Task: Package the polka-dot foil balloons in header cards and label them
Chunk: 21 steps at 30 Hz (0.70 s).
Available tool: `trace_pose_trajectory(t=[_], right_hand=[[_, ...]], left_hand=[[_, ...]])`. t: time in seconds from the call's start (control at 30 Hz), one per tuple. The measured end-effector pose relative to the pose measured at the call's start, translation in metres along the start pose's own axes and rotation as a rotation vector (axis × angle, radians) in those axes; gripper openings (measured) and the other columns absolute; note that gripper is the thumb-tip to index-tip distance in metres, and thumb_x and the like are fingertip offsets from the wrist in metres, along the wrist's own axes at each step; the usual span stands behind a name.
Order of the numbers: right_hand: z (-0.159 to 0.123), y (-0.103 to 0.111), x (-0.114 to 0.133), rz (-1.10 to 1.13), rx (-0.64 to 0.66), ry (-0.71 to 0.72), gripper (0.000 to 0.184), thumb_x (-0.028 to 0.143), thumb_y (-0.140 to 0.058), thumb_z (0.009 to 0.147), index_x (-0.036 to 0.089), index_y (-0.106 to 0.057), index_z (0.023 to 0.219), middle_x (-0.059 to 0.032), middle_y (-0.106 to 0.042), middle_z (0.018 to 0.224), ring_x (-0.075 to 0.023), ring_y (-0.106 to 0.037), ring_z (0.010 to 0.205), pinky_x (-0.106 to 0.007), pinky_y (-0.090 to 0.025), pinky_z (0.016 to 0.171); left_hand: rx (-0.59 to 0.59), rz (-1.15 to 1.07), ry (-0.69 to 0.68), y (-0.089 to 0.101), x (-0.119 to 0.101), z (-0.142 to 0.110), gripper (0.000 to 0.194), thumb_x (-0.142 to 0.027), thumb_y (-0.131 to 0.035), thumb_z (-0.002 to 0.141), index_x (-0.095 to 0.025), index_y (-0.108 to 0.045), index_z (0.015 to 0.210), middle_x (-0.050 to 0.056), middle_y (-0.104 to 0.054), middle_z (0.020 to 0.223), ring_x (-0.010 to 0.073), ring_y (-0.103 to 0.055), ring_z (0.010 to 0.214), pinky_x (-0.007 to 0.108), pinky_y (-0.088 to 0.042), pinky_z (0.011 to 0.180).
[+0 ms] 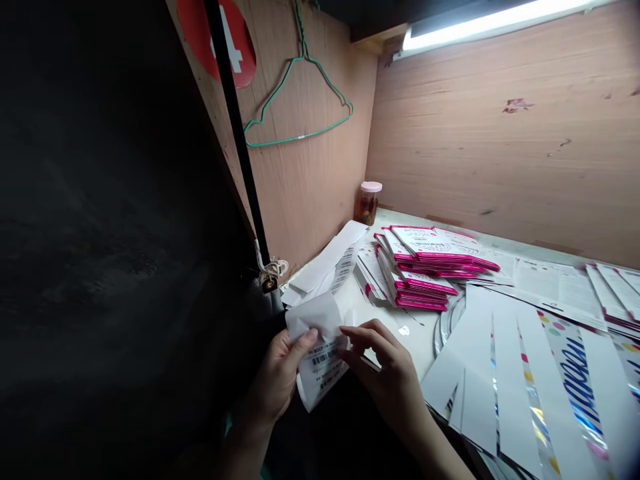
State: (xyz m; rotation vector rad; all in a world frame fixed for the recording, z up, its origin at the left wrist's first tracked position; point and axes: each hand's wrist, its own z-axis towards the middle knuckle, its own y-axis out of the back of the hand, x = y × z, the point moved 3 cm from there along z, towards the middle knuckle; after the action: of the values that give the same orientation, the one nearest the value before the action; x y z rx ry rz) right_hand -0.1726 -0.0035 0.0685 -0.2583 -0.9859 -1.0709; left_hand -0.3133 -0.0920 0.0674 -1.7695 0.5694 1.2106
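Note:
A white strip of barcode labels (320, 380) is bent over my left hand (280, 373), with the thumb pressed on its printed face. My right hand (385, 373) is at the strip's right edge, with thumb and index finger pinched there. Whether a single label is coming away between those fingertips I cannot tell. Behind my hands, more of the white label strip (325, 263) lies in loose folds on the table by the side panel. To the right of the folds are stacked white packets with pink edges (425, 257).
White cards with shiny dotted strips (530, 380) spread over the table's right side. A lidded jar (369, 203) stands in the back corner. A green wire hanger (300, 137) hangs on the side panel, beside a black pole (240, 140). A tube light (490, 23) is overhead.

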Motion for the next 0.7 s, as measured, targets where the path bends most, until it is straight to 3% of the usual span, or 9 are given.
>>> trace_pose_trajectory(t=[0.23, 0.43, 0.6, 0.7], right_hand=[[0.004, 0.005, 0.004, -0.069, -0.008, 0.049, 0.025, 0.011, -0.069, 0.083, 0.023, -0.067, 0.105, -0.0020, -0.057, 0.089, -0.0130, -0.058, 0.073, -0.025, -0.051, 0.065], [0.001, 0.015, 0.016, -0.253, -0.137, 0.162, 0.012, 0.009, -0.064, 0.086, 0.020, -0.067, 0.087, -0.0044, -0.055, 0.086, -0.0160, -0.058, 0.079, -0.028, -0.050, 0.066], [-0.033, 0.020, 0.038, -0.484, -0.170, 0.415, 0.019, 0.007, -0.062, 0.086, 0.023, -0.068, 0.093, -0.0059, -0.064, 0.090, -0.0203, -0.059, 0.084, -0.034, -0.052, 0.073], [-0.054, 0.021, 0.058, -0.439, -0.139, 0.498, 0.020, 0.006, -0.064, 0.083, 0.024, -0.067, 0.091, -0.0042, -0.068, 0.087, -0.0217, -0.062, 0.085, -0.035, -0.053, 0.074]], left_hand=[[0.072, 0.099, -0.041, -0.003, 0.000, 0.003, 0.036, -0.031, -0.073, 0.082, -0.015, -0.069, 0.114, 0.010, -0.073, 0.104, 0.0263, -0.068, 0.097, 0.032, -0.052, 0.083], [0.085, 0.024, 0.039, -0.013, 0.004, 0.005, 0.033, -0.031, -0.074, 0.078, -0.013, -0.070, 0.105, 0.008, -0.075, 0.088, 0.0233, -0.070, 0.079, 0.030, -0.053, 0.071], [0.123, -0.051, 0.115, -0.024, -0.005, 0.022, 0.032, -0.028, -0.082, 0.066, -0.009, -0.072, 0.090, 0.008, -0.073, 0.077, 0.0192, -0.068, 0.068, 0.026, -0.051, 0.067], [0.070, -0.079, 0.162, -0.025, -0.011, 0.043, 0.036, -0.025, -0.085, 0.059, -0.010, -0.072, 0.089, 0.007, -0.073, 0.079, 0.0190, -0.068, 0.072, 0.027, -0.053, 0.071]])
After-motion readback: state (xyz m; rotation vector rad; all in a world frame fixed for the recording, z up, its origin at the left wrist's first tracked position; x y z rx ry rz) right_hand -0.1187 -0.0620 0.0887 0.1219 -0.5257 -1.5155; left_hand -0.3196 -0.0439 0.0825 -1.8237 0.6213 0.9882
